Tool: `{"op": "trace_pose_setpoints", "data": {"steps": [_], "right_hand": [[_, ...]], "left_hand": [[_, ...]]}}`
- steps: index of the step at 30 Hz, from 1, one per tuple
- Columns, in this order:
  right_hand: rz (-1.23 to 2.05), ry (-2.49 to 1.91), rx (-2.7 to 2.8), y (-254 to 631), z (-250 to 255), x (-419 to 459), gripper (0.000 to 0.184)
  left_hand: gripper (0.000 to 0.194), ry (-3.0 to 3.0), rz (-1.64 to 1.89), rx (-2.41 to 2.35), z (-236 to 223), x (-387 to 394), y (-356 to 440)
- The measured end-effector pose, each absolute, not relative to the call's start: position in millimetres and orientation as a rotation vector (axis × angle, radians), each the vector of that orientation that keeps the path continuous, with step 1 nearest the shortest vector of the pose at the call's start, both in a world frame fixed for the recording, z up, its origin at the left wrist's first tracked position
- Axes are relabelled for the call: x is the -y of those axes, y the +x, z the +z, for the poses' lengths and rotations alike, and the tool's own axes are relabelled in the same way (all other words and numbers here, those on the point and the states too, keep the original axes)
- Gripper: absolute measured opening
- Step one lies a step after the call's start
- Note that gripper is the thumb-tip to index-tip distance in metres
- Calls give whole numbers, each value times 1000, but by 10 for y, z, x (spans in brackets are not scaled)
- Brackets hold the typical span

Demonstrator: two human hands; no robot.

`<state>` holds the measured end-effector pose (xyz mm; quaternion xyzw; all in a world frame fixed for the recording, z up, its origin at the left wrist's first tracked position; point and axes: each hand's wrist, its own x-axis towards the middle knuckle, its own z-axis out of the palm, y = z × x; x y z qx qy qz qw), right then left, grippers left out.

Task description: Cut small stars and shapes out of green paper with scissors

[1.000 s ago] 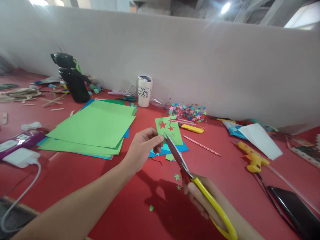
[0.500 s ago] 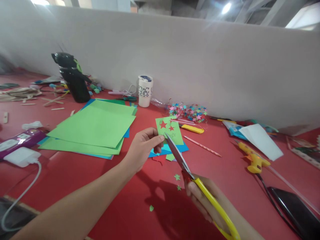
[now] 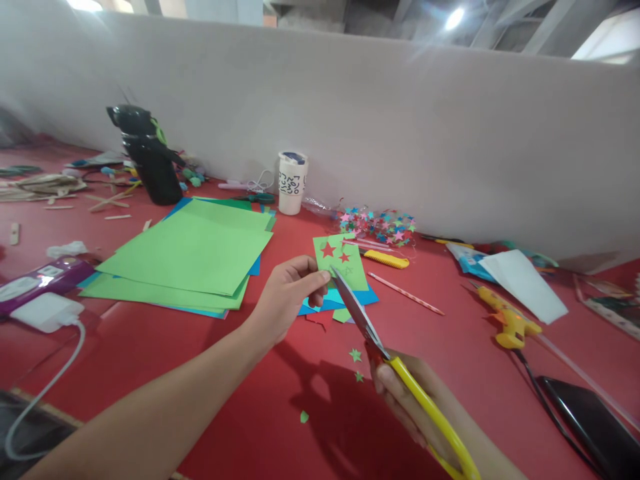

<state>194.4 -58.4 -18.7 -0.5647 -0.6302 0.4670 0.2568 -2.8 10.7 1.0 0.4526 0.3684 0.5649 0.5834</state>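
Bold dark lettering (image 3: 289,181) on the white cup (image 3: 290,206), its words illegible

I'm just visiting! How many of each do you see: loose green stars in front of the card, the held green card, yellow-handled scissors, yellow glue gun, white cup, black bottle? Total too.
Loose green stars: 2
Green card: 1
Yellow-handled scissors: 1
Yellow glue gun: 1
White cup: 1
Black bottle: 1
Total: 7

A cup (image 3: 293,185) stands on the red table (image 3: 260,427). Left of it are a bottle (image 3: 153,167) and some paper (image 3: 185,253). Right of it lie a knife (image 3: 387,259), a stick (image 3: 406,293) and a glue gun (image 3: 511,323).
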Motion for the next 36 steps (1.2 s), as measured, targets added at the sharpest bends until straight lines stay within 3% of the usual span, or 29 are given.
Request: {"op": "trace_pose_setpoints", "data": {"steps": [36], "right_hand": [[1330, -1567, 1660, 1929, -165, 580, 41]], "left_hand": [[12, 1102, 1423, -918, -15, -127, -38]]}}
